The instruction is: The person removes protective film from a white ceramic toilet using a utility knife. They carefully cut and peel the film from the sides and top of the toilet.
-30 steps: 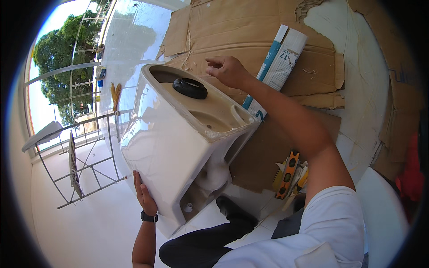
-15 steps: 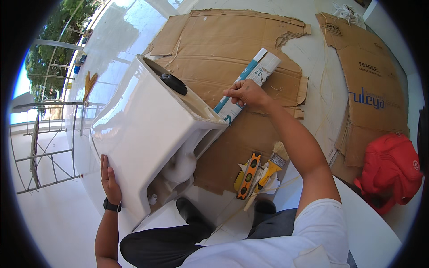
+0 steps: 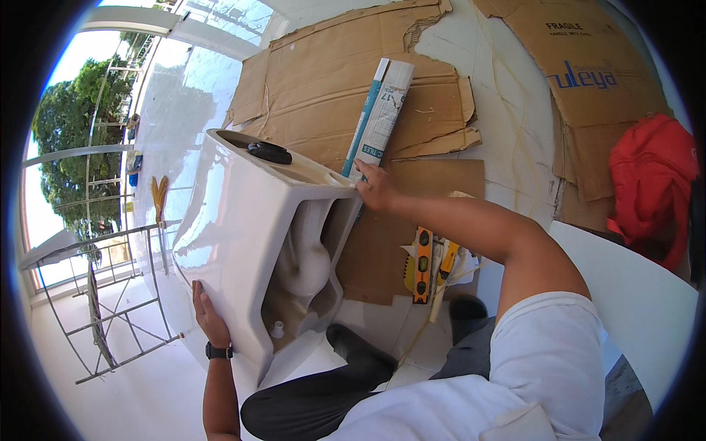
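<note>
A glossy white ceramic toilet (image 3: 220, 220) lies tipped in front of me, its hollow underside and curved drain trap (image 3: 305, 268) facing me. My left hand (image 3: 210, 320) rests against its lower left side, fingers stretched out; a dark watch is on that wrist. At the near right corner of its open rim, my right hand (image 3: 376, 187) bends its fingers over the edge, the fingertips partly hidden. A black oblong object (image 3: 269, 153) sits at the rim opening. Just beyond the right hand lies a long white and teal carton (image 3: 379, 110).
Flattened cardboard (image 3: 323, 73) covers the floor ahead. An orange spirit level (image 3: 422, 264), a yellow-handled brush (image 3: 448, 263) and a yellow scraper (image 3: 409, 270) lie near my feet. A red bag (image 3: 651, 184) rests by more cardboard (image 3: 588, 140) at right. Metal scaffolding (image 3: 118, 309) stands left.
My right hand has come down from above the carton onto the toilet's rim corner. My left hand stays against the toilet's side. The whole view has shifted.
</note>
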A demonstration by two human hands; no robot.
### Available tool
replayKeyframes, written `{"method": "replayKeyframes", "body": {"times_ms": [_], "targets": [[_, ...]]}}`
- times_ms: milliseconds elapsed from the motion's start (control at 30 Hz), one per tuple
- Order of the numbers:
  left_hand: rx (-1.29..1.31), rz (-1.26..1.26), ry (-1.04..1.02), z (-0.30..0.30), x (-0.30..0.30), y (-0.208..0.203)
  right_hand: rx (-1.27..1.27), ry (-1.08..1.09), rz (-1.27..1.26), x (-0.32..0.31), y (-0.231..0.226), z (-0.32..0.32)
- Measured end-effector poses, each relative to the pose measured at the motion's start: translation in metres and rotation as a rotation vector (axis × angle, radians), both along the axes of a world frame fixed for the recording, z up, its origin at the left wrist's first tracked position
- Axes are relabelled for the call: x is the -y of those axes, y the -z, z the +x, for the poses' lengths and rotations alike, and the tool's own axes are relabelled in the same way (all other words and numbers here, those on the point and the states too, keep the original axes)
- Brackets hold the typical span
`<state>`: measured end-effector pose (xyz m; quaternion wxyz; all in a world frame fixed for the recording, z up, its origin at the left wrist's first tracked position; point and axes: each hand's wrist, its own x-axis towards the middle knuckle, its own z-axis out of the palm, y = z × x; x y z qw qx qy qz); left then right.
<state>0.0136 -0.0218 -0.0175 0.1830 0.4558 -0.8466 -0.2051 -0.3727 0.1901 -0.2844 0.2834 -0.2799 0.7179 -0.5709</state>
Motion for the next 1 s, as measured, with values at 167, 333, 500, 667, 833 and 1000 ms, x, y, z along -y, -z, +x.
{"method": "replayKeyframes", "body": {"times_ms": [167, 333, 500, 667, 833, 1000], "targets": [[-0.012, 0.001, 0.003, 0.001, 0.001, 0.001, -0.052, -0.058, -0.110, -0.021, -0.024, 0.051], [-0.013, -0.011, 0.014, 0.003, 0.004, 0.003, -0.197, -0.516, 0.209, -0.064, -0.048, 0.046], [-0.042, -0.003, 0.015, 0.005, 0.007, 0.007, -0.081, -0.431, 0.497, -0.065, -0.062, 0.002], [-0.042, -0.015, 0.016, 0.002, 0.005, 0.004, -0.277, -0.103, -0.154, -0.038, -0.097, -0.011], [-0.004, -0.021, -0.002, 0.002, 0.002, 0.002, -0.218, -0.345, -0.255, -0.028, -0.078, 0.030], [0.021, -0.051, 0.003, 0.002, 0.003, 0.003, -0.162, -0.312, -0.128, -0.036, -0.022, 0.024]]}}
